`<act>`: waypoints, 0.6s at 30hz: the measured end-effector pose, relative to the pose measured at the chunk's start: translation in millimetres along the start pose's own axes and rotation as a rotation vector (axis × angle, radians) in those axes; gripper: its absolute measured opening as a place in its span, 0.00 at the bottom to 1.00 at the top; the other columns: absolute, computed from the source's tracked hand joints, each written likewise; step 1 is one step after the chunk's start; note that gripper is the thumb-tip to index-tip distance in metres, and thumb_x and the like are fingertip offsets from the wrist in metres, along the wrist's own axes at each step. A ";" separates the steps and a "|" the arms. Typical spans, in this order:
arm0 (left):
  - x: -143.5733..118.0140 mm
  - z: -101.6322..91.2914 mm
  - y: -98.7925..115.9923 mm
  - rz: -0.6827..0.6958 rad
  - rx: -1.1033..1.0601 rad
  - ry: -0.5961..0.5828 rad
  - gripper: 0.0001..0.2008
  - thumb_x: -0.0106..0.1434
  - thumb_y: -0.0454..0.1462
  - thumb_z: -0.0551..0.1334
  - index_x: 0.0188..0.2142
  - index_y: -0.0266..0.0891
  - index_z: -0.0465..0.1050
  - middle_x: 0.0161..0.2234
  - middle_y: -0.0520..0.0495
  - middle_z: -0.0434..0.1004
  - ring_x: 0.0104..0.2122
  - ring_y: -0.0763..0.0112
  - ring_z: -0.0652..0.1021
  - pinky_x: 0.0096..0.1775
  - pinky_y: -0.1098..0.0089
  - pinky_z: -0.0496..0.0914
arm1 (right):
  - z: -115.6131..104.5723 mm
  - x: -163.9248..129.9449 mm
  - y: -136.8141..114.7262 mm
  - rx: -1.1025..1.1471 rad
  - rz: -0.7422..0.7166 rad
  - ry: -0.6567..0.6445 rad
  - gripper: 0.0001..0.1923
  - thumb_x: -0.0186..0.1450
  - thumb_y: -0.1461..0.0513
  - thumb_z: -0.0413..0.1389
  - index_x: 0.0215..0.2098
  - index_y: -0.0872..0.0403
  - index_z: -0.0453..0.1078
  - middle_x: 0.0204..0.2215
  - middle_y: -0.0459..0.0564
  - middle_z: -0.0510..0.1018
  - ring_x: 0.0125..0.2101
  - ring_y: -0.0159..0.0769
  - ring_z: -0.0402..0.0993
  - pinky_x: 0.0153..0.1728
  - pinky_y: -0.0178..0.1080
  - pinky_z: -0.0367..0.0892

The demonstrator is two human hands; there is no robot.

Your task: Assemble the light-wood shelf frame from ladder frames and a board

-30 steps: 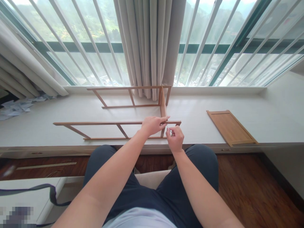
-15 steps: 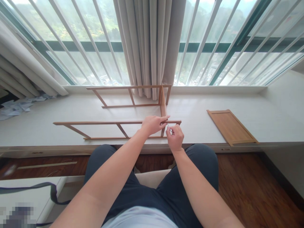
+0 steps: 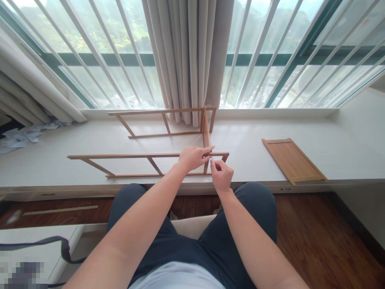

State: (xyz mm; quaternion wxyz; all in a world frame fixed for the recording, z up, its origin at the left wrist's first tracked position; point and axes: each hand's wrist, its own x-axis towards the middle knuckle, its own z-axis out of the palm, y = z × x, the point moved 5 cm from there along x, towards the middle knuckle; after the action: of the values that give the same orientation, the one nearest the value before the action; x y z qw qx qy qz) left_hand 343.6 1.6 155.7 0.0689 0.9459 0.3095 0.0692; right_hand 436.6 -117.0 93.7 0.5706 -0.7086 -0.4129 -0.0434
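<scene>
- Fingers of the right hand pinch a thin metal tool at the joint; the left hand grips the wooden frame on the sill.
- Step, as I judge it: tightening the corner; next needs steady turning.

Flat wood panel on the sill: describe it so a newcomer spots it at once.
Find the long white sill under the barred window. Right of the open wooden frame that both hands work on, the panel lies flat and alone. It is the only solid board; the frame is thin rails.
</scene>
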 end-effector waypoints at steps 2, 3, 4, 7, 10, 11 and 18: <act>0.1 0.0 -0.1 0.002 0.002 0.002 0.25 0.69 0.50 0.56 0.65 0.65 0.65 0.42 0.53 0.85 0.42 0.59 0.82 0.40 0.66 0.69 | 1.3 -1.1 1.6 0.074 0.070 -0.033 0.17 0.68 0.51 0.57 0.26 0.51 0.71 0.20 0.46 0.77 0.21 0.35 0.72 0.30 0.37 0.65; 0.1 0.1 -0.1 0.004 0.004 0.002 0.25 0.69 0.50 0.56 0.64 0.65 0.65 0.41 0.53 0.85 0.41 0.59 0.82 0.40 0.66 0.69 | 2.6 -1.9 1.7 0.119 0.106 -0.056 0.17 0.68 0.51 0.57 0.26 0.51 0.71 0.20 0.46 0.78 0.21 0.35 0.73 0.29 0.37 0.66; 0.0 0.1 -0.2 0.006 0.006 0.004 0.25 0.69 0.50 0.56 0.64 0.65 0.65 0.41 0.53 0.85 0.41 0.59 0.82 0.40 0.66 0.69 | 4.4 -2.8 1.7 0.170 0.148 -0.080 0.17 0.68 0.51 0.56 0.26 0.51 0.70 0.20 0.46 0.78 0.21 0.35 0.73 0.29 0.36 0.66; 0.0 0.3 -0.6 0.003 0.013 0.006 0.25 0.68 0.50 0.56 0.64 0.65 0.65 0.40 0.53 0.85 0.40 0.60 0.82 0.39 0.66 0.69 | 11.8 -6.5 2.7 0.371 0.320 -0.146 0.18 0.68 0.48 0.57 0.28 0.50 0.66 0.19 0.45 0.78 0.17 0.34 0.72 0.23 0.35 0.66; 0.2 0.7 -0.9 0.001 0.013 0.006 0.25 0.68 0.50 0.56 0.64 0.65 0.65 0.39 0.53 0.85 0.40 0.60 0.82 0.39 0.66 0.69 | 21.1 -9.4 5.7 0.634 0.508 -0.192 0.19 0.65 0.46 0.59 0.30 0.50 0.62 0.19 0.44 0.79 0.14 0.34 0.70 0.17 0.34 0.64; 0.3 0.8 -0.9 0.002 0.013 0.006 0.25 0.68 0.50 0.56 0.64 0.65 0.65 0.39 0.53 0.85 0.39 0.60 0.82 0.38 0.66 0.68 | 24.2 -9.7 6.9 0.726 0.562 -0.211 0.19 0.64 0.46 0.60 0.31 0.50 0.62 0.19 0.44 0.79 0.13 0.34 0.69 0.16 0.34 0.63; 0.5 0.0 -0.6 -0.011 0.024 0.018 0.25 0.68 0.49 0.57 0.64 0.66 0.65 0.39 0.53 0.85 0.39 0.59 0.82 0.38 0.66 0.68 | 33.1 -9.5 8.9 1.043 0.732 -0.385 0.22 0.57 0.45 0.66 0.31 0.51 0.65 0.19 0.46 0.79 0.12 0.31 0.69 0.15 0.32 0.63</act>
State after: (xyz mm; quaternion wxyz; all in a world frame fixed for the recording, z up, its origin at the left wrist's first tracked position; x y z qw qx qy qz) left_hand 343.7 2.4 155.6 0.0553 0.9443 0.3160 0.0739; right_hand 422.5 -94.2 70.3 0.7327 -0.4293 -0.2071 0.4858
